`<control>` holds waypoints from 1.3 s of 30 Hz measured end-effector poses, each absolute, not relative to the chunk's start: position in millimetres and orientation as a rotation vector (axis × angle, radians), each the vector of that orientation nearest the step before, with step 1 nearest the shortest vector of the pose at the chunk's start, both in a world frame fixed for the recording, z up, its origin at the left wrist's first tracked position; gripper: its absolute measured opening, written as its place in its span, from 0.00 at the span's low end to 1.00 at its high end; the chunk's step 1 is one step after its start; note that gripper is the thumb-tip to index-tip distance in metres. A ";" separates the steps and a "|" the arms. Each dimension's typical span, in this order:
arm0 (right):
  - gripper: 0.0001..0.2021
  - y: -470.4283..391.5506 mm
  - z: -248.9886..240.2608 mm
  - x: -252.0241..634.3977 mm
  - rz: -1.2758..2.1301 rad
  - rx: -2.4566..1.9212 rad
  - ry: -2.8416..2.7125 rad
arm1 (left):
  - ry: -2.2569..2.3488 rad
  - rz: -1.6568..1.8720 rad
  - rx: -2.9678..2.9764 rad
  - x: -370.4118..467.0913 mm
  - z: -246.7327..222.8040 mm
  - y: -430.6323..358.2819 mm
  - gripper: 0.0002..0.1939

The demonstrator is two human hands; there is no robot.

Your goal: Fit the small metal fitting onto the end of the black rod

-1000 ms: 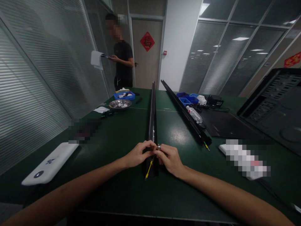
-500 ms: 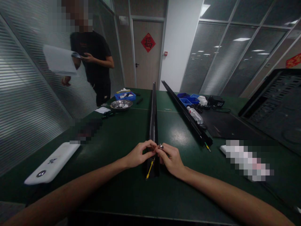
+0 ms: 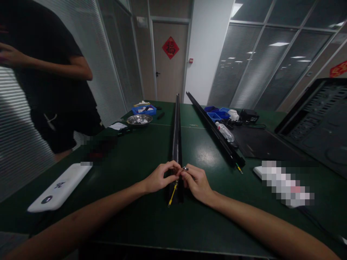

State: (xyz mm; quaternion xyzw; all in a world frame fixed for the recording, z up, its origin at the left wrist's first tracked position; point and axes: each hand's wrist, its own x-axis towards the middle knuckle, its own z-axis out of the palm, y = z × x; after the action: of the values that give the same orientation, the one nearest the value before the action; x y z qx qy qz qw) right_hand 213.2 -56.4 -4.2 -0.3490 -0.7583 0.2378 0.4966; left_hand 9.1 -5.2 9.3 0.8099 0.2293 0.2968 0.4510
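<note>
A long black metal channel (image 3: 177,133) runs away from me down the middle of the green table, its near end between my hands. My left hand (image 3: 162,177) bends over the channel's left edge, thumb and fingertips pinched together; what lies in the pinch is hidden. My right hand (image 3: 197,183) is closed on the right side, with a small shiny metal piece (image 3: 185,168) at its fingers. Both hands' fingertips meet above the channel. Just below them, a short yellow wire (image 3: 172,195) with an end terminal hangs toward me over the near end.
A second black channel (image 3: 217,133) lies to the right, a yellow-green wire (image 3: 239,168) at its end. Beyond it are blue bins (image 3: 221,115) and a plastic bottle (image 3: 225,132). Left are a metal bowl (image 3: 139,120) and a white device (image 3: 58,189). A person (image 3: 51,72) stands at left.
The other person has come closer along the left side, and the papers are out of view. My hands stay at the same spot, with only slight finger movement around the metal piece.
</note>
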 end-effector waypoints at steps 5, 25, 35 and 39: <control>0.16 -57.2 -3.1 212.9 0.594 -0.869 -1.818 | 0.569 0.745 2.008 9.5 6.6 -4.3 0.09; 0.14 -58.1 -2.5 211.5 0.536 -0.905 -1.818 | 0.571 0.767 2.013 11.1 7.0 -5.7 0.09; 0.15 -58.6 1.0 212.2 0.542 -0.842 -1.825 | 0.563 0.754 2.038 9.8 9.0 -6.4 0.09; 0.13 -58.8 1.3 211.3 0.525 -0.858 -1.808 | 0.565 0.766 2.039 9.4 7.1 -5.3 0.09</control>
State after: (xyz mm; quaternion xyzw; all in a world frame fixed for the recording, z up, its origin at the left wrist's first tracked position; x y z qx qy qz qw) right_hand 211.3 -58.8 1.3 -0.3563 -0.7513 0.2180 0.5110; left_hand 9.4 -5.3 7.1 0.8176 0.2267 0.3071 0.4311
